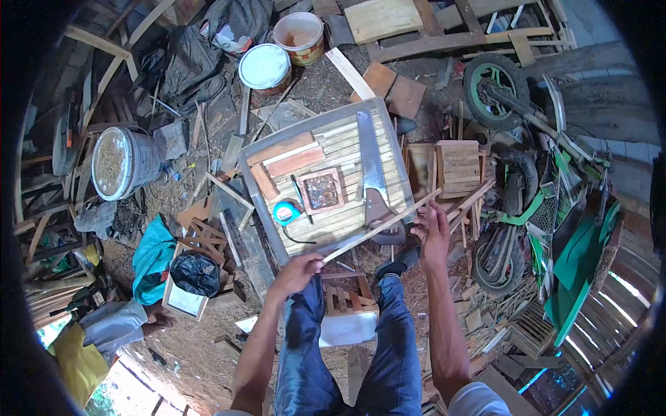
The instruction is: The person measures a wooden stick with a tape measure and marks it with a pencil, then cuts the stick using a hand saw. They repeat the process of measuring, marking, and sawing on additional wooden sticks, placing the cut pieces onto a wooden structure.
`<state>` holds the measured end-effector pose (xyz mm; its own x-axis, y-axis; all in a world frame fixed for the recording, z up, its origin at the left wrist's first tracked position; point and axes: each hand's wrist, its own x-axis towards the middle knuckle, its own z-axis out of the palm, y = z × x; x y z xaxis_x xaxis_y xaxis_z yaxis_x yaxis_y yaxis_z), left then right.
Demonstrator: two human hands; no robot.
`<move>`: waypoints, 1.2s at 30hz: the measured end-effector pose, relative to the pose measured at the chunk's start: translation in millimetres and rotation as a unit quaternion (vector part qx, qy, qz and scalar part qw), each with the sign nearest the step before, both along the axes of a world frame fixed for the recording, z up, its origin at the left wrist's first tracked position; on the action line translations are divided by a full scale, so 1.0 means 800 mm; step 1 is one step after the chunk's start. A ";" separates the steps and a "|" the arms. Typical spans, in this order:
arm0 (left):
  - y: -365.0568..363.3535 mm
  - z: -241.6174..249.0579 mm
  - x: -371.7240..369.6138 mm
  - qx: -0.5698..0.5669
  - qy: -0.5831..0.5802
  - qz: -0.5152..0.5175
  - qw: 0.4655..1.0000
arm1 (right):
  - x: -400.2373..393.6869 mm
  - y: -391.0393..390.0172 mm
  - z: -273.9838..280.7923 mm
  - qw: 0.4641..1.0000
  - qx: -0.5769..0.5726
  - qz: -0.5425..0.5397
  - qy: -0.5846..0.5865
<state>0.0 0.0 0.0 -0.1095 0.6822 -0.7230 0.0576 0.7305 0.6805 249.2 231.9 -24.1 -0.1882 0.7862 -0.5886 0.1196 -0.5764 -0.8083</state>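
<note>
A long thin wooden strip [374, 227] stretches between my hands, slanting up to the right over the near edge of the slatted table [340, 243]. My left hand [297, 274] is closed round its lower left end. Near its upper right end, my right hand [434, 232] grips it between fingers and thumb. A handsaw [371, 156] lies on the table, its handle close to the strip. Left of the saw are a small wooden tray of screws or nails [322, 191], a blue tape measure [284, 213], a thin dark pencil-like stick [301, 193] and several wood pieces [296, 161].
A green motorcycle [534, 187] lies at the right among wood scraps. Buckets [265, 68] stand beyond the table, with another white bucket [142, 163] at the left. A second person's leg [114, 326] shows at lower left. Offcuts cover the ground around my feet.
</note>
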 end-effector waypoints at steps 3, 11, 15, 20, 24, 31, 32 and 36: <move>-0.017 0.005 -0.044 0.001 -0.015 -0.023 1.000 | -0.020 -0.022 0.034 0.991 0.050 -0.020 -0.120; -0.025 0.014 -0.131 0.066 0.135 -0.017 0.988 | -0.071 -0.079 0.037 0.997 0.006 -0.074 0.010; 0.005 -0.003 -0.095 0.163 0.292 -0.010 0.943 | -0.117 -0.095 0.027 0.996 0.024 -0.082 -0.002; 0.019 -0.016 -0.055 0.230 0.315 0.028 0.920 | -0.131 -0.106 0.000 0.997 0.061 -0.046 -0.015; 0.021 -0.045 -0.051 0.275 0.331 0.010 0.902 | -0.121 -0.086 -0.020 0.969 0.226 0.039 -0.090; 0.054 -0.046 -0.078 0.323 0.386 -0.039 0.863 | -0.112 -0.037 -0.016 0.871 0.420 0.203 -0.153; 0.056 -0.045 -0.081 0.328 0.392 -0.052 0.858 | -0.108 -0.027 -0.018 0.848 0.451 0.228 -0.159; 0.075 -0.051 -0.084 0.375 0.406 -0.086 0.829 | -0.109 0.007 -0.018 0.801 0.512 0.255 -0.175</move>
